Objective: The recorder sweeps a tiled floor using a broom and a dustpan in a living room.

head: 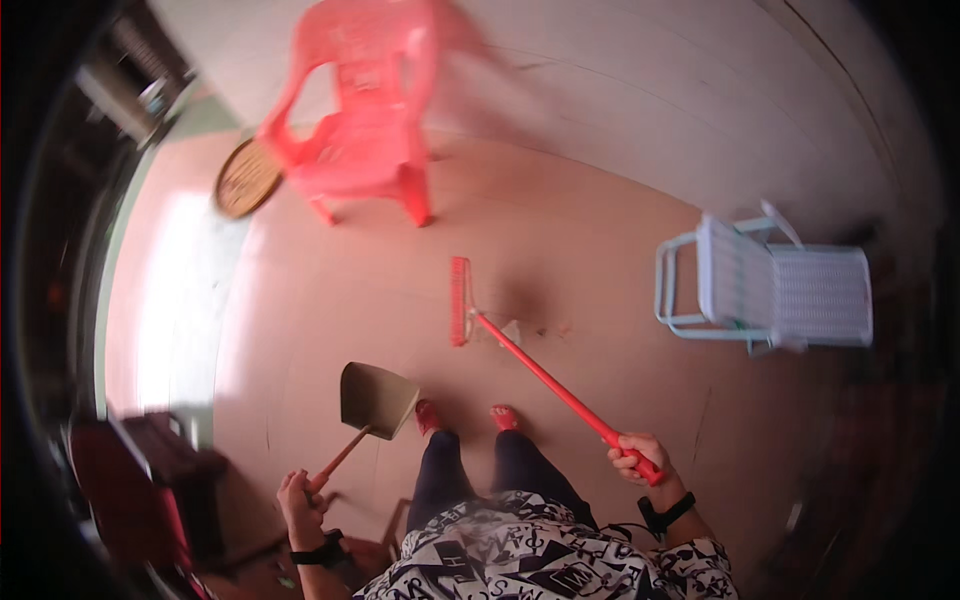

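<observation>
My right hand (637,456) is closed round the grip of a long red broom handle (551,386). The broom's red bristled head (458,301) is out in front of my feet, at or near the tiled floor. A pale scrap of litter (511,334) lies just right of the head, beside the handle, with a few small dark and reddish bits (551,331) further right. My left hand (300,499) grips the handle of a long-handled dustpan (377,401). The pan is low on the left, close to my left red shoe (426,417), its open side facing up.
A red plastic armchair (360,150) stands ahead, by the pale wall, with a round woven tray (247,180) partly behind it. On the right is a white and pale-blue folding chair (750,285). Dark red furniture (142,487) stands at lower left.
</observation>
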Action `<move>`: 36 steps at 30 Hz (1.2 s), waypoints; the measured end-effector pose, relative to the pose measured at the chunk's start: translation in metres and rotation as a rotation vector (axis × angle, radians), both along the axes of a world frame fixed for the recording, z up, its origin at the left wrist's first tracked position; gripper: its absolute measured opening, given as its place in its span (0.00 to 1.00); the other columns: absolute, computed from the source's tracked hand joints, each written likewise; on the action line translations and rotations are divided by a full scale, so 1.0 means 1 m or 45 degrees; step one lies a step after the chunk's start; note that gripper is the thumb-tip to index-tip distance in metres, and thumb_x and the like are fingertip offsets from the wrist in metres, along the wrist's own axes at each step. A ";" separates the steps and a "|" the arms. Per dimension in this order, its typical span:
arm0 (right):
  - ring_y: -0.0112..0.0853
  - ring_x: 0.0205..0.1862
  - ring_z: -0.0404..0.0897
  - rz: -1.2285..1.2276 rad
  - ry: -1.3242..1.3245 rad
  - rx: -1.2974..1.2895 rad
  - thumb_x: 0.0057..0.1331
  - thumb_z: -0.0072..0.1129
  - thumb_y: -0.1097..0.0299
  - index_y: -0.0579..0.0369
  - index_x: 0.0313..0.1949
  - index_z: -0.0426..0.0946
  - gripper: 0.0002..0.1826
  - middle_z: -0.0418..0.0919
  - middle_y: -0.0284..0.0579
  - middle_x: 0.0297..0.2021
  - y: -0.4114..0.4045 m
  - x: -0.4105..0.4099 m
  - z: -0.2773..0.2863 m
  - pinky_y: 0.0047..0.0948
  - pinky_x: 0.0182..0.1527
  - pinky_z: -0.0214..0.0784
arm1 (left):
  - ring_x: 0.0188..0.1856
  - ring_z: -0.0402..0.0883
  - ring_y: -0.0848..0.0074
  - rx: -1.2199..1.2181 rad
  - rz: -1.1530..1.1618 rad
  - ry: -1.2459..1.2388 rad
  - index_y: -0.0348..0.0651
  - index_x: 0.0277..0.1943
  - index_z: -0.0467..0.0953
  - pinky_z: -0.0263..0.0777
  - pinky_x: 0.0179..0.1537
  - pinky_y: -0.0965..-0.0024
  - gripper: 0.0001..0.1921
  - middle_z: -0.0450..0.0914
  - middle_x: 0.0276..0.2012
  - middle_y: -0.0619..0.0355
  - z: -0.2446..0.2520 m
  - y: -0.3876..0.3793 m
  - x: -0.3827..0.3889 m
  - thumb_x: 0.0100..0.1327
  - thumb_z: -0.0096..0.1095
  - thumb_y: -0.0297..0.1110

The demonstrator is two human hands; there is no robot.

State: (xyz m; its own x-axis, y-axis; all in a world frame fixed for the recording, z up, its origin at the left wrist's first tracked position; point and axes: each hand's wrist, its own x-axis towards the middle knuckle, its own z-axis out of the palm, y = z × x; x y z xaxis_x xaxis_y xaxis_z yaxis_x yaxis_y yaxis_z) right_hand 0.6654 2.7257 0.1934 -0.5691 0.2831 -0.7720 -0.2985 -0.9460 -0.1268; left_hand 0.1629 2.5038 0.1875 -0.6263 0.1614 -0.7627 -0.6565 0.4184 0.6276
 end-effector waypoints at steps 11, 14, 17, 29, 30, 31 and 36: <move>0.24 0.14 0.67 -0.081 -1.065 0.252 0.58 0.44 0.71 0.63 0.29 0.64 0.06 0.66 0.41 0.18 -0.100 -0.027 0.015 0.25 0.14 0.62 | 0.06 0.53 0.85 -0.024 -0.851 0.133 0.42 0.31 0.66 0.46 0.04 0.80 0.04 0.69 0.15 0.57 -0.041 0.202 -0.091 0.54 0.48 0.32; 0.26 0.11 0.67 -0.149 -1.231 0.256 0.57 0.46 0.69 0.63 0.24 0.64 0.10 0.67 0.41 0.14 -0.087 -0.001 -0.014 0.27 0.13 0.61 | 0.06 0.54 0.85 -0.165 -0.993 0.244 0.41 0.30 0.67 0.45 0.05 0.80 0.05 0.70 0.15 0.56 -0.050 0.251 -0.096 0.53 0.48 0.32; 0.29 0.10 0.68 -0.283 -1.454 0.254 0.56 0.47 0.69 0.63 0.18 0.65 0.12 0.67 0.41 0.11 -0.078 0.040 -0.076 0.29 0.12 0.60 | 0.05 0.54 0.84 -0.193 -1.052 0.302 0.41 0.30 0.67 0.45 0.05 0.79 0.04 0.70 0.14 0.56 -0.048 0.292 -0.098 0.53 0.49 0.31; 0.40 0.26 0.76 0.594 -1.820 0.218 0.43 0.57 0.73 0.69 0.23 0.65 0.13 0.73 0.57 0.23 -0.095 0.026 -0.250 0.32 0.27 0.70 | 0.04 0.56 0.79 -0.260 -1.406 0.449 0.43 0.21 0.64 0.48 0.03 0.74 0.06 0.61 0.08 0.62 -0.080 0.432 -0.066 0.51 0.49 0.30; 0.42 0.32 0.76 0.800 -1.482 0.325 0.44 0.58 0.69 0.74 0.30 0.62 0.20 0.72 0.61 0.30 -0.095 -0.001 -0.229 0.32 0.33 0.70 | 0.04 0.56 0.80 -0.322 -1.413 0.457 0.40 0.28 0.67 0.48 0.04 0.76 0.04 0.71 0.13 0.54 -0.079 0.439 -0.072 0.51 0.48 0.30; 0.44 0.36 0.76 0.623 -1.528 0.062 0.45 0.58 0.68 0.77 0.35 0.57 0.26 0.71 0.64 0.34 -0.096 -0.041 -0.205 0.33 0.36 0.70 | 0.04 0.56 0.80 -0.332 -1.415 0.469 0.40 0.28 0.67 0.48 0.04 0.76 0.04 0.71 0.13 0.54 -0.082 0.445 -0.080 0.51 0.48 0.30; 0.51 0.37 0.76 0.642 -1.305 0.053 0.49 0.52 0.69 0.76 0.40 0.56 0.24 0.72 0.69 0.34 -0.116 -0.160 -0.133 0.39 0.38 0.70 | 0.04 0.58 0.78 -0.310 -1.602 0.412 0.40 0.28 0.66 0.50 0.04 0.74 0.03 0.75 0.17 0.49 -0.102 0.485 -0.076 0.50 0.47 0.29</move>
